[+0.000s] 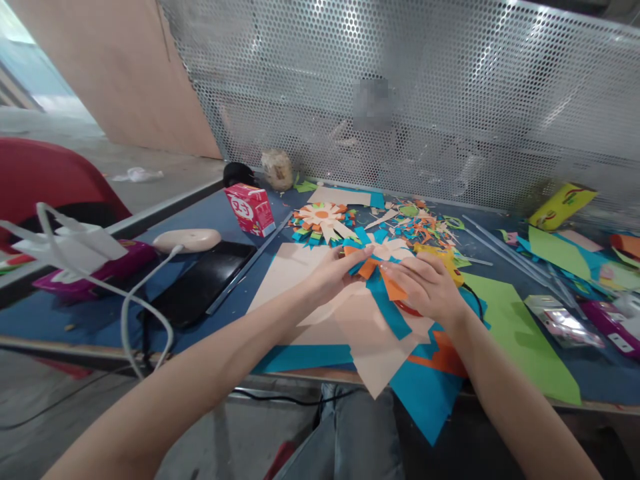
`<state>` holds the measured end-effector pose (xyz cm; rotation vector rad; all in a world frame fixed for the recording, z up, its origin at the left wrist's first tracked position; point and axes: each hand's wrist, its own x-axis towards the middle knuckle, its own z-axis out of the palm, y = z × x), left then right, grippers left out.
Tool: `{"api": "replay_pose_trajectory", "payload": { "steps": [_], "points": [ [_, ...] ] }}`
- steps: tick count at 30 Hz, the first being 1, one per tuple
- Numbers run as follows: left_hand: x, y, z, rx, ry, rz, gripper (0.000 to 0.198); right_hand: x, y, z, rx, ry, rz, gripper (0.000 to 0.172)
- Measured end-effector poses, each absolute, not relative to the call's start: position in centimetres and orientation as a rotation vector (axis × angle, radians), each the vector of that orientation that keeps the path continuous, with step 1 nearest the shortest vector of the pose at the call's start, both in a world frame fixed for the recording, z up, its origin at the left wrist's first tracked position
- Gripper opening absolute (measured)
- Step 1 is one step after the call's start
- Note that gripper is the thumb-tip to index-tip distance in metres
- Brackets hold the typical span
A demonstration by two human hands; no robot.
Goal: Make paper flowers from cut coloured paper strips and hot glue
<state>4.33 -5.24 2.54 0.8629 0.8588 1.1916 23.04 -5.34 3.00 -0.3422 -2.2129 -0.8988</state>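
Between my two hands is a layered flower (pixel 387 248) of blue, cream and orange strips, felt or paper by its look. My left hand (pixel 337 268) pinches its left edge, with the thumb close to an orange strip. On the right side, the fingers of my right hand (pixel 425 283) are closed at the flower's lower edge, and a blue strip (pixel 390 310) hangs below. A yellow tool with a black cable (pixel 447 263) lies just behind my right hand, which partly hides it. A similar finished-looking flower (pixel 323 220) lies farther back on the left.
Cream sheets (pixel 285 287), a green sheet (pixel 520 333) and scraps (pixel 420 223) cover much of the blue table. A phone (pixel 205 283), red box (pixel 250 210) and white cable (pixel 127 313) are left. Clear sticks (pixel 510 253) lie right. A perforated metal panel (pixel 310 87) stands behind.
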Motion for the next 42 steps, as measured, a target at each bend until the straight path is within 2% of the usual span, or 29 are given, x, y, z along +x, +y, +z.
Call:
{"api": "replay_pose_trajectory", "payload": {
  "steps": [8, 17, 38, 42],
  "points": [
    [4.3, -5.4, 2.6, 0.872, 0.859, 1.172, 0.036, 23.1, -4.9, 2.6, -0.38, -2.235, -0.904, 0.029],
    [4.2, -4.8, 2.2, 0.85, 0.841, 1.195, 0.031, 23.7, -4.6, 2.4, -0.437, -2.19, -0.842, 0.043],
    [4.0, -4.6, 2.3, 0.765, 0.856, 1.237, 0.024, 23.6, -4.2, 2.7, -0.395, -2.209, -0.79, 0.049],
    [3.9, -4.5, 2.2, 0.783, 0.86, 1.271, 0.028, 24.2, -4.1, 3.2, -0.569, -2.096, -0.73, 0.046]
  ]
}}
